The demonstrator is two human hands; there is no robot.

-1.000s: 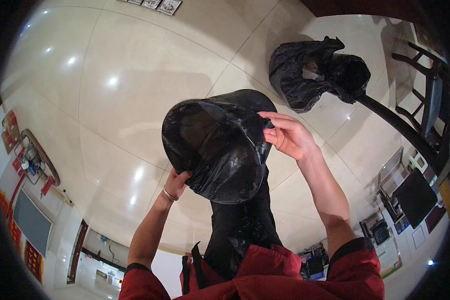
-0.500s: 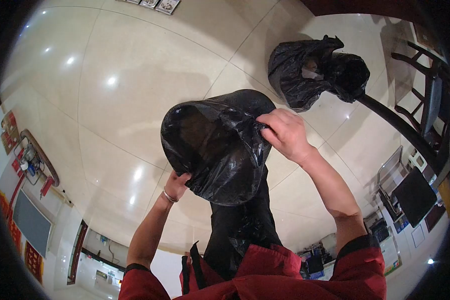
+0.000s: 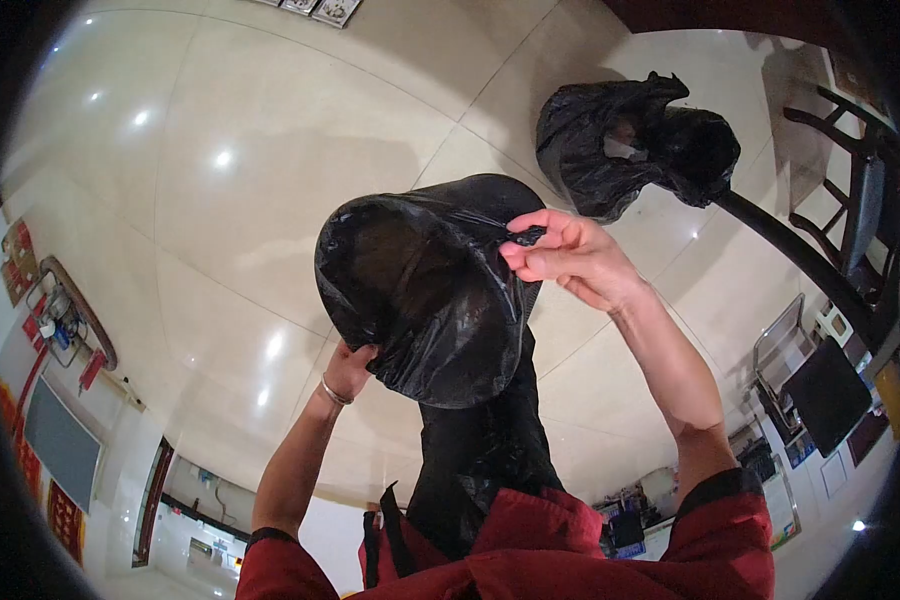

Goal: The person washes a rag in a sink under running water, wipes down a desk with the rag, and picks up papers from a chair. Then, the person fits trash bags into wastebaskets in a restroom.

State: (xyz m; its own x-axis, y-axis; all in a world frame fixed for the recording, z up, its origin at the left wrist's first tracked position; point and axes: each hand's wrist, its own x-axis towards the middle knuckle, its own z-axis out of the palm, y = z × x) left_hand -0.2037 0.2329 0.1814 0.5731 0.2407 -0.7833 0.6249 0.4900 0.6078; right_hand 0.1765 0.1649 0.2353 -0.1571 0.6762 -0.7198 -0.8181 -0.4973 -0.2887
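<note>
Gripping the rim of a black bin lined with a black bag, the left hand closes on the mouth's near left side, thumb over the edge, its other fingers mostly hidden beneath. The right hand pinches a gathered tuft of the bag on the opposite side, thumb and fingertips drawn narrow. The bin leans with its mouth tipped up, in front of dark trousers; whether its base meets the tiled floor cannot be told. Toward the floor's far right edge, near a chair, sit two bagged containers. The likely risk lies in the thin-looking plastic: a hard tug at the tuft could tear it or drag the bag off the rim at left, where one hand alone appears to pin it. Should that left hold loosen, the bin could roll or drop, and the bag slump inward.
</note>
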